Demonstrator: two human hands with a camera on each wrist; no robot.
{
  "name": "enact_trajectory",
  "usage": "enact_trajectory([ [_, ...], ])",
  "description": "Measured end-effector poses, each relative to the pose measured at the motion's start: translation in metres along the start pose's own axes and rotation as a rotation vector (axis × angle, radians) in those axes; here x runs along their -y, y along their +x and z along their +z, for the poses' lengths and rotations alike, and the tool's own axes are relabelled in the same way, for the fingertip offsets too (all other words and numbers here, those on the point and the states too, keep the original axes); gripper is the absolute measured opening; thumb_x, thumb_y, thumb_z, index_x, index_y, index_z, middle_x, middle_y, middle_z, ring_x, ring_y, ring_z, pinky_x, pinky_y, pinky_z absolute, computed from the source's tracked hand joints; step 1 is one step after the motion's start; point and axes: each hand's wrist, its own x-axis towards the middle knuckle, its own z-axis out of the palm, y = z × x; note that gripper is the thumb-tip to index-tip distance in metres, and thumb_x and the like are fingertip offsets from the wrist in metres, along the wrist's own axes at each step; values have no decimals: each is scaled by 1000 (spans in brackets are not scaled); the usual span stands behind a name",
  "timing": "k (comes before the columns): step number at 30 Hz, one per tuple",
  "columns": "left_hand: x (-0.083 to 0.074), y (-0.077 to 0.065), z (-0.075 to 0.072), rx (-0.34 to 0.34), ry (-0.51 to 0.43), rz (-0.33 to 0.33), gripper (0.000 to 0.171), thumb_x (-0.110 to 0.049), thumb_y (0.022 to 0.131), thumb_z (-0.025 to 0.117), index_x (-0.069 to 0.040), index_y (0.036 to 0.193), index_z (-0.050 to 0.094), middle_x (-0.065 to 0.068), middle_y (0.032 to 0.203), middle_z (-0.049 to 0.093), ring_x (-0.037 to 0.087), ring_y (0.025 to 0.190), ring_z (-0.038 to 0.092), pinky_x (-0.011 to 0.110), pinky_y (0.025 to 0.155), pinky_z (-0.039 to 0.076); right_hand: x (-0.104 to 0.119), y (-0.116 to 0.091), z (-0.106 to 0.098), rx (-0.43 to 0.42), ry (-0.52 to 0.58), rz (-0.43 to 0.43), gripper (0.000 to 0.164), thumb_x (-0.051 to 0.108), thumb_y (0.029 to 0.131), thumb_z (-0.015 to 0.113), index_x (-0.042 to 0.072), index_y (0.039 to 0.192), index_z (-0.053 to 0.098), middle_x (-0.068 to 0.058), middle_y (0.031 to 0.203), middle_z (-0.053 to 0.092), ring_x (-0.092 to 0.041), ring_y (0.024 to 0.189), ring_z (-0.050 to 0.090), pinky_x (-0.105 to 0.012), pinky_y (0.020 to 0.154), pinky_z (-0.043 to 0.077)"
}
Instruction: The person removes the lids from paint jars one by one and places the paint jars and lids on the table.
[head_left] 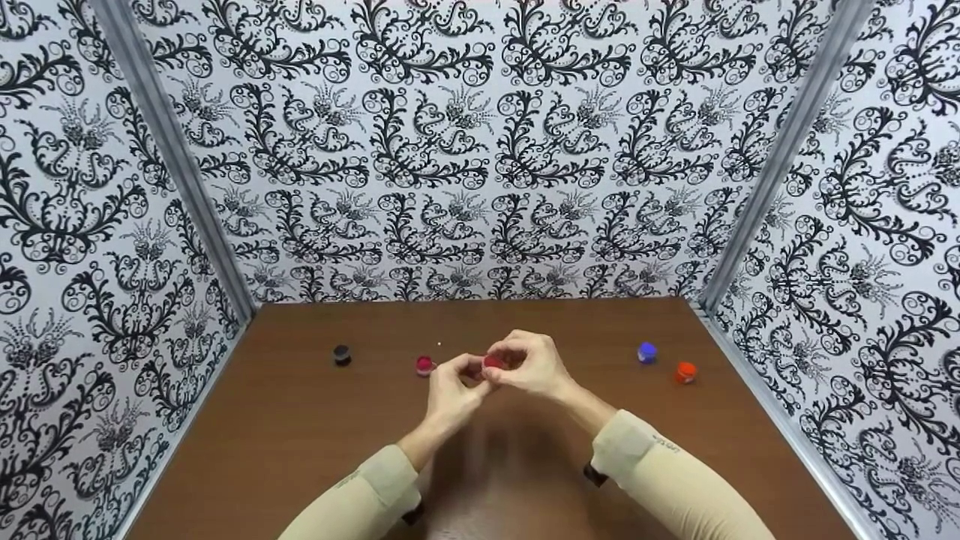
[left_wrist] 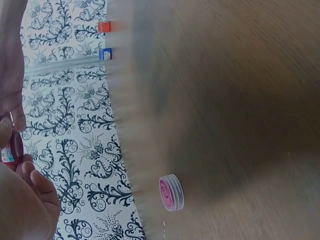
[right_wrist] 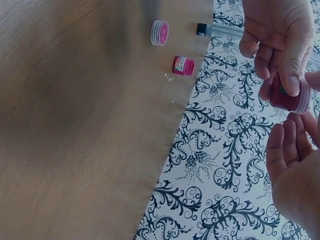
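A small dark red paint jar [right_wrist: 286, 93] with a clear rim or lid is held up between both hands above the table. My left hand [head_left: 454, 394] grips the jar's body, its thumb laid along the side in the right wrist view. With curled fingers and thumb, my right hand [head_left: 534, 366] pinches the clear-rimmed end. How tightly that lid sits is hidden by the fingers. On the table just beyond the left hand are a pink paint jar [right_wrist: 183, 66] without its lid and a clear, pink-stained lid [right_wrist: 160, 32].
To the left stands a black paint jar [head_left: 342, 355]. A blue jar [head_left: 646, 352] and an orange jar [head_left: 685, 373] stand at the right. Small white crumbs [right_wrist: 170, 77] lie near the pink jar. Patterned walls [head_left: 465, 150] enclose the brown table [head_left: 300, 450] on three sides.
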Motion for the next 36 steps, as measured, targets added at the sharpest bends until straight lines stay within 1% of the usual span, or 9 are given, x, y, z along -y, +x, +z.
enact_trajectory([
  [5, -1, 0, 1, 1, 3, 6, 20, -17, 87, 96, -9, 101, 85, 7, 89, 84, 5, 76, 70, 21, 72, 59, -1, 0, 0, 34, 51, -18, 27, 6, 85, 89, 4, 111, 88, -14, 99, 81, -18, 84, 77, -43, 77, 71],
  [8, -1, -1, 1, 1, -7, 13, 21, -18, 87, 97, -9, 101, 84, 8, 88, 84, 5, 75, 70, 18, 70, 58, 0, 0, 0, 60, 73, -15, 31, 2, 84, 84, 0, 115, 86, -16, 104, 80, -13, 90, 75, -47, 80, 71],
  [10, -1, -1, 0, 0, -16, 12, 22, -18, 87, 97, -8, 101, 84, 9, 87, 83, 4, 74, 69, 17, 69, 57, 0, 1, 1, 76, 90, -6, 32, -1, 84, 81, -2, 116, 85, -17, 106, 79, -11, 92, 74, -47, 82, 71],
  [11, -1, -2, 0, -2, -20, 11, 22, -18, 86, 97, -8, 100, 84, 9, 87, 83, 5, 74, 69, 17, 68, 56, 0, 1, 2, 82, 90, -1, 33, -2, 84, 80, -3, 117, 85, -18, 107, 79, -12, 92, 74, -42, 82, 71],
  [16, 0, -3, -1, 1, -23, 0, 22, -17, 86, 97, -7, 101, 84, 10, 88, 83, 10, 75, 71, 16, 68, 56, 0, 0, 4, 86, 103, -7, 34, -1, 85, 81, 0, 119, 85, -20, 106, 80, -26, 89, 78, -37, 82, 71],
  [20, -1, -2, -1, 0, -22, -12, 20, -12, 87, 95, -6, 103, 84, 11, 91, 84, 14, 75, 73, 17, 68, 56, 1, 0, 4, 49, 64, 19, 38, 13, 87, 90, 4, 124, 84, -17, 103, 80, -29, 84, 79, -41, 79, 71],
  [23, -2, 0, 0, -5, -25, -16, 20, -11, 86, 95, -7, 103, 85, 10, 92, 84, 11, 74, 71, 17, 67, 56, 3, -1, 3, 0, 28, 67, 42, 24, 86, 97, 5, 121, 84, -13, 100, 81, -30, 82, 79, -40, 78, 70],
  [31, -3, 0, 1, -27, -39, -24, 20, -12, 85, 96, -9, 102, 86, 10, 92, 85, 3, 72, 68, 17, 67, 56, 3, -1, 2, -91, -30, 123, 37, 32, 79, 105, 11, 98, 81, -7, 89, 82, -12, 74, 73, -23, 70, 61],
  [36, -4, 0, 1, -31, -16, -11, 19, -14, 85, 96, -11, 102, 86, 8, 94, 86, 4, 73, 70, 16, 68, 57, 2, -1, 3, -119, -70, 131, 39, 34, 76, 106, 11, 87, 77, -6, 81, 78, -9, 70, 67, -20, 66, 55],
])
